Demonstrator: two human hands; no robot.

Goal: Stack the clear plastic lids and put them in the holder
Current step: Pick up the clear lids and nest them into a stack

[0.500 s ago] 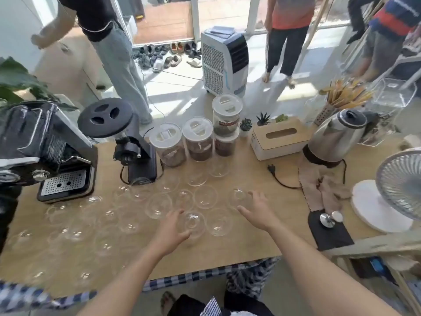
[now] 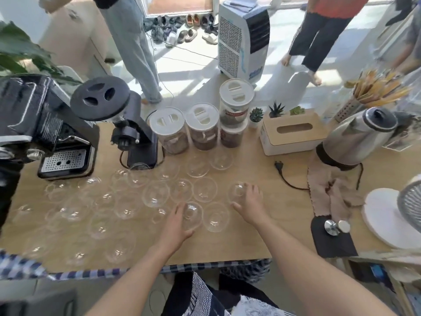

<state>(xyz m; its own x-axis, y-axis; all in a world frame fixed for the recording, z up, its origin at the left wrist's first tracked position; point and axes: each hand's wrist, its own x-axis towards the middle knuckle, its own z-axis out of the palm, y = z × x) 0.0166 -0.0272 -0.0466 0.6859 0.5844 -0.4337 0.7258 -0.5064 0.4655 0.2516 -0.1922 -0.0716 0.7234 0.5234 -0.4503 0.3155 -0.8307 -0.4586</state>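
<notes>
At the left edge of the frame an espresso machine (image 2: 45, 137) stands on the wooden table (image 2: 262, 236), with a black grinder (image 2: 127, 124) just right of it. In front of both, the clear lids (image 2: 157, 193) lie spread singly across the left and middle of the tabletop, many touching their neighbours. Low in the middle, your left hand (image 2: 176, 224) grips the near lid (image 2: 193, 215), fingers on its left rim and thumb at its near edge. Just right and a little higher, your right hand (image 2: 250, 204) curls its fingers over the right rim of the far lid (image 2: 237, 190), thumb stretched below it. Above centre stand white-capped canisters (image 2: 169, 130), then a tissue box (image 2: 293, 133). A steel kettle (image 2: 357, 137) sits at the upper right, a beige cloth (image 2: 330, 190) lies below it, and a white fan (image 2: 391, 215) stands at the right edge
</notes>
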